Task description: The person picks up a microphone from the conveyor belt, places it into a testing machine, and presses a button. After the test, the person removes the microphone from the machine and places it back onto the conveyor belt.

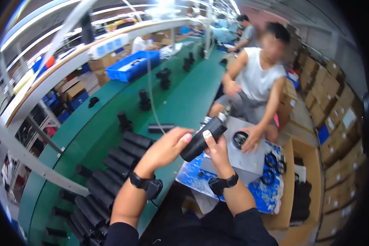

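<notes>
Both of my hands hold up a black tube (pixel 203 139) with a dotted surface, tilted with its upper end to the right. My right hand (pixel 218 152) is closed round it, and the thumb, with a white cover on its tip, presses on its side. My left hand (pixel 164 148) is closed at the tube's left side, its thumb and fingers against it; part of these fingers is hidden. To the left, many similar black tubes (pixel 106 182) lie in a row on a green conveyor belt (pixel 180 110). Another black tube (pixel 161 128) lies just beyond my left hand.
Across a grey board (pixel 254 160), a seated person (pixel 260 69) touches a black ring-shaped part (pixel 240 140). Black rings (pixel 268 177) lie on a blue-and-white surface (pixel 233 191). An open carton (pixel 289 184) stands right. A blue bin (pixel 133 66) and upright black parts (pixel 144 100) are farther off.
</notes>
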A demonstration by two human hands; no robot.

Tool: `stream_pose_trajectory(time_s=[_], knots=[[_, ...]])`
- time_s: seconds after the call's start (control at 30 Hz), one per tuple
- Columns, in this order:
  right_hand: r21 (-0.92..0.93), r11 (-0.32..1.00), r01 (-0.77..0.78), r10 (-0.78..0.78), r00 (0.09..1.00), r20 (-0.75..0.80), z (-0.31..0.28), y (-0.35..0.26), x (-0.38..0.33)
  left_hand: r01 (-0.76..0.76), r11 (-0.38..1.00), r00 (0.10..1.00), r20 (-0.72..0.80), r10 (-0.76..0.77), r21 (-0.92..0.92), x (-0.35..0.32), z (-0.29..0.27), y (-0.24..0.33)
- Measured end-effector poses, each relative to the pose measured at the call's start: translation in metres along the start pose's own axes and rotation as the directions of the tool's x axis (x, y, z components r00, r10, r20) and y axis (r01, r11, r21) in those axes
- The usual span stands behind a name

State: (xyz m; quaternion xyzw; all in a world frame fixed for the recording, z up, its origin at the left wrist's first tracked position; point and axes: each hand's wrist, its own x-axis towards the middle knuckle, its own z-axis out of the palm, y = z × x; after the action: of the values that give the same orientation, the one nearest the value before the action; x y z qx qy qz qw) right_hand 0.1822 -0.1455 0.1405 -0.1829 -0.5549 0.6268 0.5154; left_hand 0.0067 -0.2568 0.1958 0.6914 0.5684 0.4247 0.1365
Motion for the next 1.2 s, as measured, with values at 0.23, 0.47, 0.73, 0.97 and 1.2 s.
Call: stream_pose_trajectory(time_s=[0.23, 0.47, 0.73, 0.97, 1.2], knots=[[-0.091, 0.956, -0.278, 0.261, 0.951, -0.164, -0.113, 0.002, -0.141, 0.617, 0.492, 0.786, 0.514, -0.344, -0.615, -0.116, 0.181, -0.030], [0.263, 0.833, -0.487, 0.549, 0.783, -0.292, -0.135, 0.049, -0.234, 0.699, 0.347, 0.716, 0.604, -0.351, -0.626, -0.180, 0.238, -0.048], [0.043, 0.917, -0.397, 0.396, 0.892, -0.215, -0.162, 0.069, -0.227, 0.642, 0.474, 0.766, 0.482, -0.425, -0.603, -0.168, 0.203, -0.081], [0.129, 0.948, -0.290, 0.317, 0.878, -0.358, -0.233, 0.094, -0.243, 0.688, 0.440, 0.661, 0.247, -0.709, -0.577, -0.194, 0.166, -0.126], [0.146, 0.944, -0.296, 0.328, 0.884, -0.333, -0.254, 0.112, -0.249, 0.651, 0.428, 0.707, 0.293, -0.644, -0.627, -0.198, 0.162, -0.142]])
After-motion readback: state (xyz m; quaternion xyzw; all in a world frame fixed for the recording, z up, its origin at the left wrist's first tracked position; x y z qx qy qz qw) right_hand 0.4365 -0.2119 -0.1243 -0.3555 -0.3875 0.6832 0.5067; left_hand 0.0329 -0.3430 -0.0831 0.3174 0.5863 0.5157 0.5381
